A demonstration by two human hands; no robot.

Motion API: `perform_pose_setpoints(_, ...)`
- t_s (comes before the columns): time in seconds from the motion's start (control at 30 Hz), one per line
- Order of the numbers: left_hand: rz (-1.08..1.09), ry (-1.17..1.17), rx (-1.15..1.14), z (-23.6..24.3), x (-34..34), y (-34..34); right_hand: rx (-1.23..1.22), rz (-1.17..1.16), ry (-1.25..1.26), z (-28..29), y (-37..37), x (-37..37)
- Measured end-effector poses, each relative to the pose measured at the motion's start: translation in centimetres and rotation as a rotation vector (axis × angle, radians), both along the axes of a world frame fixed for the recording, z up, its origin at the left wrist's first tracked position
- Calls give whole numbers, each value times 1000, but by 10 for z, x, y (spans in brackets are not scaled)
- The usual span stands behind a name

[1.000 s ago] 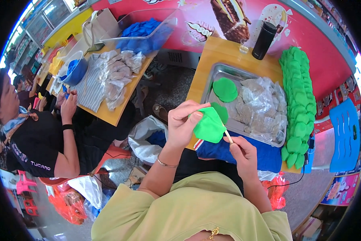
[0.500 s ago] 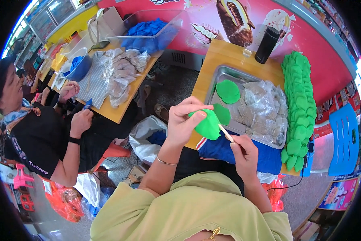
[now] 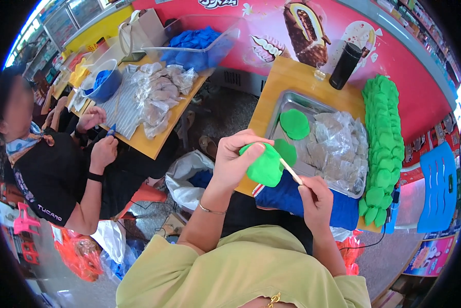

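My left hand (image 3: 235,156) pinches a green round, petal-like piece (image 3: 261,172) between thumb and fingers. My right hand (image 3: 315,197) grips a pale wooden stick (image 3: 291,170) whose upper end touches that piece at its right side. Just beyond my hands, a metal tray (image 3: 290,97) holds a stack of green discs (image 3: 294,123), another green piece (image 3: 286,153) and crumpled clear bags with pale contents (image 3: 338,143). A long pile of green pieces (image 3: 381,133) lines the tray's right side. A folded blue cloth (image 3: 307,205) lies below the tray, near my right hand.
A black tumbler (image 3: 346,65) stands at the back of my table (image 3: 266,82). To the left a co-worker (image 3: 51,179) works blue material at another table (image 3: 156,149) with a blue bowl (image 3: 102,87) and plastic bin (image 3: 194,41). A white sack (image 3: 181,179) sits between us; a blue chair (image 3: 435,185) is right.
The green piece in my left hand has tilted, and the stick with my right hand has shifted slightly right. The co-worker's hands moved lower and apart.
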State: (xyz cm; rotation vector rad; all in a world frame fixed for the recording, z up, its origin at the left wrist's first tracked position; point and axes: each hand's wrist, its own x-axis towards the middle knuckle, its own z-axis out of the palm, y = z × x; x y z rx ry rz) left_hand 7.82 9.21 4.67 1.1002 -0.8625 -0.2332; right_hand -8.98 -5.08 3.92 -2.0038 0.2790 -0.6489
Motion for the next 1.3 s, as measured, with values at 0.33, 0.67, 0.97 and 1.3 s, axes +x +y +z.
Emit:
perform_pose_setpoints(0.33, -458, 533, -292, 7, -2, 1, 65, 113, 61, -6, -5, 2)
perform_pose_setpoints(0.67, -440, 337, -67, -10, 4, 3, 214, 206, 133, -5, -13, -3)
perform_pose_setpoints(0.97, -399, 272, -107, -8, -5, -17, 97, 104, 111, -16, -21, -10)
perform_pose_setpoints(1.3, -99, 15, 15, -10, -18, -21, -173, -33, 6, -25, -16, -10)
